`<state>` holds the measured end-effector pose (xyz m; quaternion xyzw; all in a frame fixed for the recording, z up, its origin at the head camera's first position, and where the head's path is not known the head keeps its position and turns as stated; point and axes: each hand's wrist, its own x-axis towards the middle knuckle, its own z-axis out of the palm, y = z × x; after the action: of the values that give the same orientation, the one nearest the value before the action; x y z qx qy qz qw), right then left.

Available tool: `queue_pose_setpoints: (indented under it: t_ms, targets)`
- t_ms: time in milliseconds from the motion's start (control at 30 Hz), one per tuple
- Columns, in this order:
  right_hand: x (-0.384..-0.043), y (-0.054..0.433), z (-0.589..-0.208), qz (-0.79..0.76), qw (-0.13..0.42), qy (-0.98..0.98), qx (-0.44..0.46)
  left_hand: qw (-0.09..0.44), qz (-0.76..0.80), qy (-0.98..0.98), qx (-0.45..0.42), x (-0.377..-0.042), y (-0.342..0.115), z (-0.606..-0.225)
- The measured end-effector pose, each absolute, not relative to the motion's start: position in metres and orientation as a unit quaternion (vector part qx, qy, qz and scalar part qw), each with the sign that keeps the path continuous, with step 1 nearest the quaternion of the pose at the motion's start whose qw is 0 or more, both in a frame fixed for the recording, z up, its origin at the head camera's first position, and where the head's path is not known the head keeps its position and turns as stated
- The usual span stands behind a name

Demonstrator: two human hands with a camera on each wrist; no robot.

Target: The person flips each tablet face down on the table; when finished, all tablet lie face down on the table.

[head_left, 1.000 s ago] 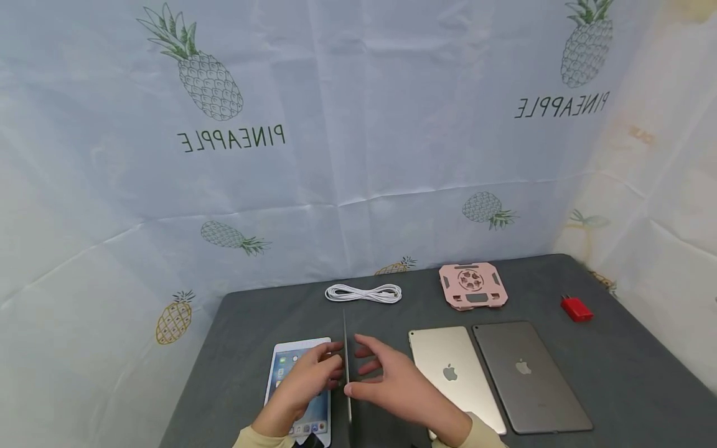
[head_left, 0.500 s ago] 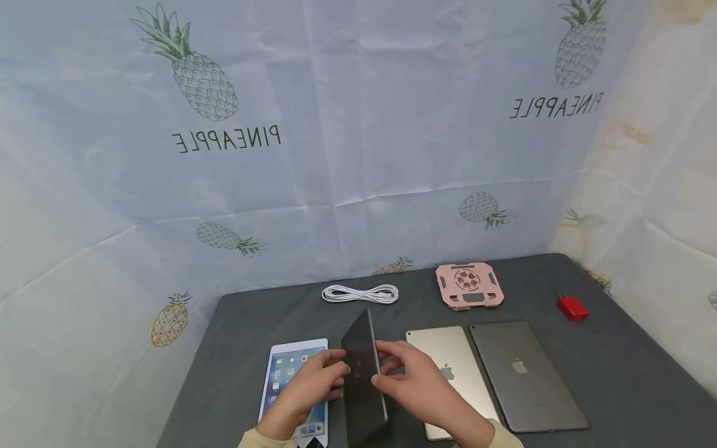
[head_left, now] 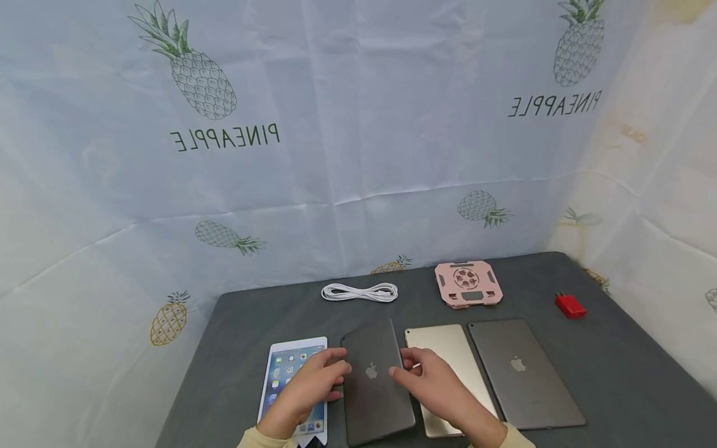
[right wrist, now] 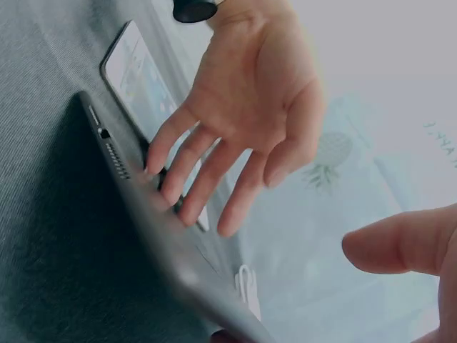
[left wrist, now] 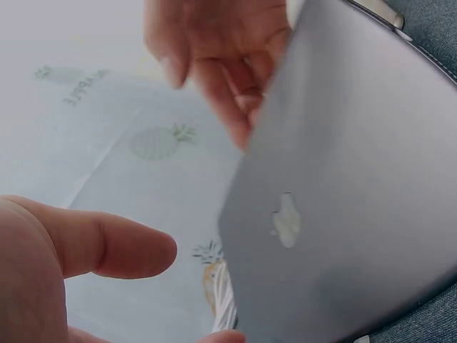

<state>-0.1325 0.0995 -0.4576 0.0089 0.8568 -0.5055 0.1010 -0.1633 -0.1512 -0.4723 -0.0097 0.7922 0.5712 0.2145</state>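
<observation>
A dark grey tablet (head_left: 374,389), back face up with an apple logo, leans in the middle of the table with its right edge raised. My right hand (head_left: 434,382) holds that edge, fingers curled at its underside. The right thumb (right wrist: 403,243) stretches out above the back, apart from it in the right wrist view. My left hand (head_left: 313,381) is at the tablet's left edge with loosely bent fingers, thumb (left wrist: 128,244) clear of the back. Beneath the left hand a white tablet (head_left: 299,343) lies with its screen lit.
A gold tablet (head_left: 439,345) and another grey tablet (head_left: 523,386) lie face down at the right. Farther back are a coiled white cable (head_left: 360,292), a pink stand (head_left: 469,283) and a red charger (head_left: 570,306). A pineapple-print cloth (head_left: 392,162) hangs behind the table.
The dark grey tablet has swung from standing on edge to leaning right, so its back now shows. My right hand has moved right and down with its edge; the left hand has barely moved.
</observation>
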Motion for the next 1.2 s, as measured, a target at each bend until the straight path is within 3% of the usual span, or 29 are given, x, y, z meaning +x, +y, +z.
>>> queue_pose_setpoints:
  t_ms: [367, 733, 1200]
  targets:
    - [-0.133, 0.102, -0.472, -0.467, 0.136, 0.874, 0.01, 0.211, 0.573, 0.792, -0.003, -0.163, -0.149, -0.472]
    - [-0.127, 0.097, -0.471, -0.447, 0.131, 0.883, -0.052, 0.21, 0.562, 0.8, -0.016, -0.161, -0.149, -0.472]
    - [-0.118, 0.09, -0.47, -0.411, 0.145, 0.898, -0.055, 0.204, 0.553, 0.808, -0.012, -0.162, -0.146, -0.47]
